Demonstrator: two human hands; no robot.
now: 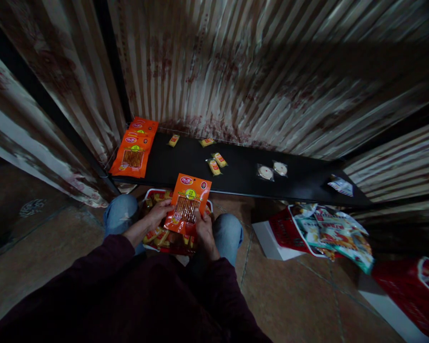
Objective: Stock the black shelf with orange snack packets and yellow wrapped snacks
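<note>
Black shelf (241,166), mid-frame, is fronting striped curtain (214,71). Red basket (283,229), lower right, is holding bags (336,228). Left hand (160,212) and right hand (205,230) are gripping orange packet (188,203).

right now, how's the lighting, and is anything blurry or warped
Head view: dim overall; the orange plastic snack packet held by the left hand and right hand reads clearest; the striped floral fabric backdrop sinks into shadow and smears at upper right; the red basket with a white rim, at the right edge, looks blurred and stretched.
</note>
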